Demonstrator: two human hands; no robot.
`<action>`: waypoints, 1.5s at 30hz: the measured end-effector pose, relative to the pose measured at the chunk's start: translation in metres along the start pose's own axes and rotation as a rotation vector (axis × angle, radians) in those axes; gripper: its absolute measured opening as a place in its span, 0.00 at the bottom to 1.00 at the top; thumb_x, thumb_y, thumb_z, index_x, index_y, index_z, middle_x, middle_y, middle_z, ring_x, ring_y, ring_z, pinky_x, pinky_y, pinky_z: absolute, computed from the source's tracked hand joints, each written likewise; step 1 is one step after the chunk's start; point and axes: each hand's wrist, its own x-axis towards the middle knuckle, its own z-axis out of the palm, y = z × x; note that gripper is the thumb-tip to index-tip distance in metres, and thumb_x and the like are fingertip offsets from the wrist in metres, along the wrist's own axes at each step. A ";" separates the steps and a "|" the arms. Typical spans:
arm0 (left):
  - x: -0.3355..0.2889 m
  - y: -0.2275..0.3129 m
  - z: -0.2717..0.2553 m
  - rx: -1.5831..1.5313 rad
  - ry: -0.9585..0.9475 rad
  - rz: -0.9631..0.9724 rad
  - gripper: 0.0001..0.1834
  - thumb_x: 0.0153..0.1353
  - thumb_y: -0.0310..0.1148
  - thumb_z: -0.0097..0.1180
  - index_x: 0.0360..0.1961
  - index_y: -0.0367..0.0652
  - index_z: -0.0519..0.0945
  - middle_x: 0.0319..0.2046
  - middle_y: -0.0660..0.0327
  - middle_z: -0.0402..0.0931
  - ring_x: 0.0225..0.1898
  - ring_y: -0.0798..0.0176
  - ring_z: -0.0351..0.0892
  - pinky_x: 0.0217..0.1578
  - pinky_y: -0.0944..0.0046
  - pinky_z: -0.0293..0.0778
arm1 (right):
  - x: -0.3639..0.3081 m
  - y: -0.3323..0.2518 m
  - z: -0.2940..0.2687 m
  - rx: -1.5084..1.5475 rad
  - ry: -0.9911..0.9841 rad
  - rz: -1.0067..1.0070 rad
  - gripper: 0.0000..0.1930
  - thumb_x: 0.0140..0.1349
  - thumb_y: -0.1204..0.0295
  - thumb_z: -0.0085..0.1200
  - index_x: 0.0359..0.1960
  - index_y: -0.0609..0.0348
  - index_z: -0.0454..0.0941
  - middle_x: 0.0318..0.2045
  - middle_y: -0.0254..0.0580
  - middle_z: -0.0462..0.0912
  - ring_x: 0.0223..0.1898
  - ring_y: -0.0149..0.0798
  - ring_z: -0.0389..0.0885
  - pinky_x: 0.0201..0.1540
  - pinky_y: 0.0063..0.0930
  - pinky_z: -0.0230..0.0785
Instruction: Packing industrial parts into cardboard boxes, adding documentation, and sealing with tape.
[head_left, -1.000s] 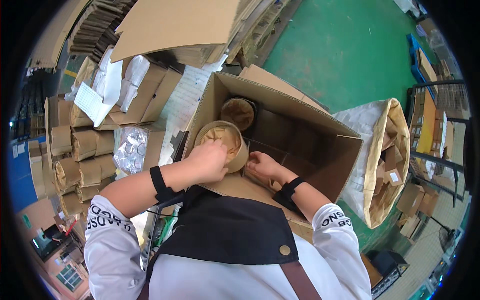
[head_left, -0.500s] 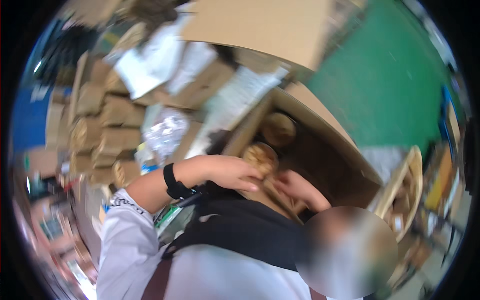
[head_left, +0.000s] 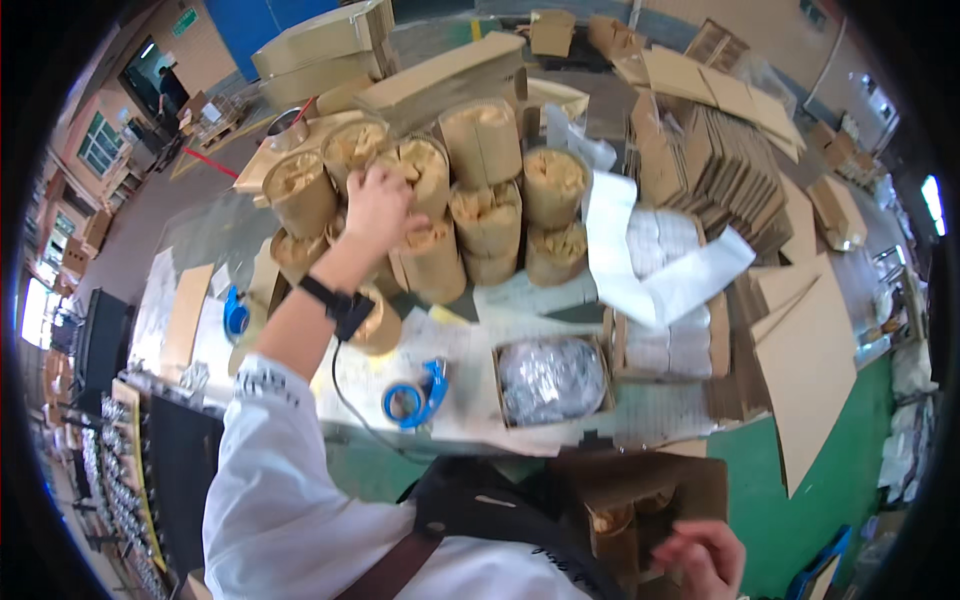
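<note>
The left hand [head_left: 383, 205] reaches up among the brown paper bundles, fingers bent and a little apart, the fingertips at the crumpled top of one paper-wrapped bundle [head_left: 430, 180]. Whether they pinch the paper or only rest on it, I cannot tell. That bundle stands in the upper tier of a two-high cluster, towards the far side of the table [head_left: 470, 345]. A black wristband [head_left: 340, 305] circles the left wrist, and a thin dark cable [head_left: 350, 400] runs from it towards the body.

The right hand [head_left: 705, 558], blurred, is low at the lower right, half open with its fingers loosely bent; nothing shows in its grasp. It is near an open carton [head_left: 705, 488], in which another brown-wrapped bundle [head_left: 612, 520] stands upright.

Around the cluster, more bundles [head_left: 480, 145] stand close together, their tops folded in. Nearer the body lie a blue tape dispenser [head_left: 432, 393] and, beside it to the right, a small box of clear plastic [head_left: 553, 380]. Further right, a long white sheet [head_left: 615, 240] drapes over a carton of white-wrapped pieces [head_left: 665, 345]. Beyond that, folded cardboard [head_left: 715, 165] leans in a row.
</note>
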 end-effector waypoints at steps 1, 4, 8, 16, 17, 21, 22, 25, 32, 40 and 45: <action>-0.003 -0.007 0.012 -0.019 0.079 0.081 0.19 0.47 0.53 0.63 0.31 0.49 0.84 0.39 0.67 0.75 0.49 0.61 0.67 0.52 0.50 0.58 | 0.026 -0.014 0.027 -0.160 -0.212 -0.162 0.15 0.69 0.68 0.47 0.51 0.67 0.74 0.34 0.41 0.80 0.35 0.31 0.77 0.38 0.21 0.70; -0.038 -0.013 0.011 -0.142 0.201 0.127 0.11 0.49 0.44 0.61 0.26 0.48 0.81 0.34 0.66 0.71 0.47 0.61 0.68 0.50 0.53 0.59 | 0.139 -0.059 0.123 -0.517 -0.464 -0.772 0.12 0.60 0.76 0.55 0.44 0.67 0.74 0.32 0.51 0.79 0.29 0.40 0.80 0.33 0.32 0.71; -0.050 0.005 0.022 -0.241 0.228 0.139 0.09 0.46 0.38 0.55 0.27 0.46 0.77 0.35 0.64 0.71 0.46 0.61 0.68 0.47 0.56 0.60 | 0.317 -0.127 0.263 -0.836 0.107 -1.436 0.12 0.57 0.69 0.57 0.38 0.64 0.77 0.38 0.52 0.76 0.42 0.53 0.74 0.47 0.41 0.66; -0.012 0.008 -0.010 -0.296 -0.020 -0.140 0.29 0.50 0.56 0.62 0.37 0.40 0.75 0.39 0.54 0.74 0.41 0.53 0.76 0.46 0.50 0.63 | 0.422 -0.151 0.349 -1.523 0.176 -0.705 0.25 0.41 0.49 0.67 0.35 0.55 0.84 0.38 0.42 0.85 0.44 0.41 0.82 0.48 0.41 0.63; -0.010 0.011 -0.009 -0.309 -0.021 -0.098 0.29 0.50 0.56 0.62 0.37 0.40 0.75 0.39 0.54 0.74 0.41 0.53 0.76 0.46 0.50 0.63 | 0.416 -0.157 0.332 -1.403 0.121 -0.638 0.26 0.40 0.49 0.67 0.35 0.55 0.84 0.39 0.43 0.85 0.44 0.42 0.83 0.49 0.41 0.63; 0.012 0.026 0.004 -0.240 0.012 -0.113 0.26 0.52 0.57 0.60 0.34 0.42 0.79 0.33 0.53 0.78 0.36 0.50 0.78 0.35 0.48 0.70 | 0.363 -0.107 0.207 -0.780 0.161 -0.650 0.30 0.41 0.48 0.70 0.37 0.62 0.83 0.30 0.45 0.86 0.33 0.42 0.84 0.37 0.35 0.74; 0.012 0.023 0.010 -0.258 0.004 -0.141 0.27 0.52 0.58 0.59 0.32 0.41 0.78 0.31 0.52 0.78 0.34 0.48 0.79 0.32 0.49 0.72 | 0.330 -0.079 0.177 -0.351 0.044 -0.594 0.32 0.42 0.50 0.71 0.39 0.68 0.81 0.36 0.50 0.85 0.40 0.46 0.84 0.44 0.35 0.73; 0.005 0.003 0.025 -0.202 0.053 -0.052 0.31 0.58 0.63 0.51 0.34 0.39 0.78 0.33 0.47 0.77 0.33 0.42 0.78 0.34 0.47 0.73 | 0.175 -0.018 0.099 0.477 -0.023 -0.467 0.26 0.53 0.64 0.67 0.50 0.66 0.76 0.44 0.38 0.82 0.44 0.31 0.79 0.49 0.27 0.71; -0.017 -0.023 -0.010 -1.244 -0.106 -0.194 0.27 0.65 0.43 0.56 0.54 0.29 0.72 0.50 0.53 0.76 0.49 0.61 0.75 0.51 0.63 0.70 | -0.026 0.198 -0.076 0.713 0.822 -0.123 0.28 0.62 0.62 0.58 0.58 0.68 0.67 0.51 0.49 0.78 0.50 0.43 0.79 0.54 0.37 0.72; -0.107 0.140 -0.151 -1.422 -0.165 -0.187 0.31 0.62 0.44 0.59 0.57 0.29 0.70 0.51 0.53 0.74 0.51 0.61 0.73 0.51 0.62 0.69 | 0.052 0.365 -0.142 -0.904 0.989 0.321 0.20 0.45 0.55 0.67 0.32 0.57 0.79 0.35 0.43 0.78 0.43 0.48 0.76 0.47 0.50 0.61; -0.140 0.270 -0.203 -1.438 -0.660 0.166 0.28 0.59 0.40 0.63 0.54 0.32 0.73 0.48 0.58 0.75 0.51 0.63 0.72 0.50 0.60 0.68 | 0.061 0.425 -0.144 -1.082 0.844 0.387 0.23 0.51 0.54 0.62 0.43 0.56 0.80 0.53 0.48 0.72 0.57 0.51 0.67 0.55 0.56 0.58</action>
